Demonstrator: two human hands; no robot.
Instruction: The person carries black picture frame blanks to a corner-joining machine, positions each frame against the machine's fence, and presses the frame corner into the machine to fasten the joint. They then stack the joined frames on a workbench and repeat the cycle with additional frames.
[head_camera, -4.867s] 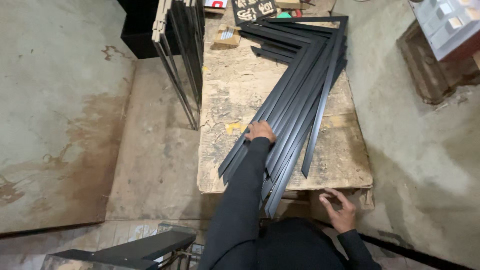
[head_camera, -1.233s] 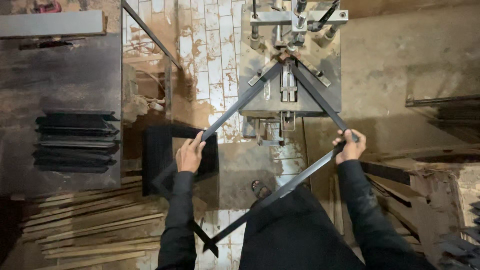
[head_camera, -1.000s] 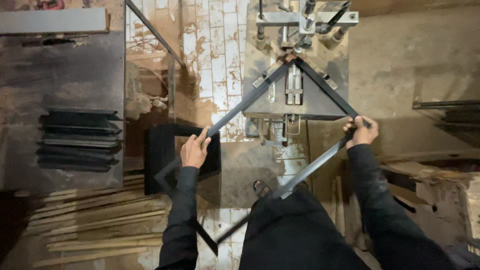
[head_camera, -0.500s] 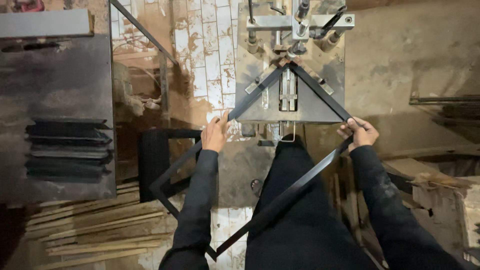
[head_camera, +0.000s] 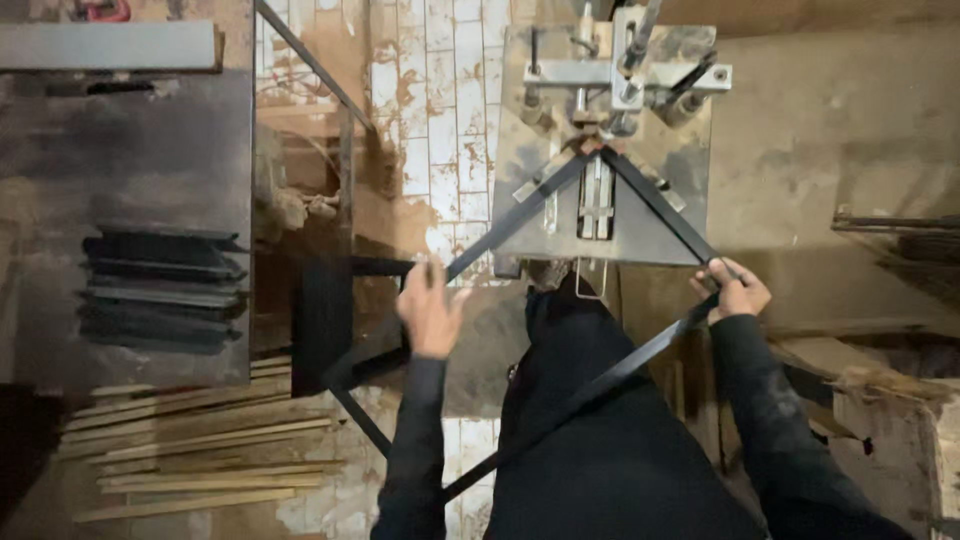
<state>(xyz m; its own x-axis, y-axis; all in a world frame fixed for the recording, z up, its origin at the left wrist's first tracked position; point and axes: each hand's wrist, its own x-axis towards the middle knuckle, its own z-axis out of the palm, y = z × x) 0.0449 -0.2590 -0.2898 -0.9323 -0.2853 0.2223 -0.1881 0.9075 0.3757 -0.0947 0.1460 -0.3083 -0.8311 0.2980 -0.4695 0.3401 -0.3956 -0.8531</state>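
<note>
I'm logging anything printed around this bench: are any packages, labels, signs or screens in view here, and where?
None can be made out: no package, label, sign or screen shows around the metal machine table, the dark frame held by the left hand and right hand, or the stack of dark strips.
</note>
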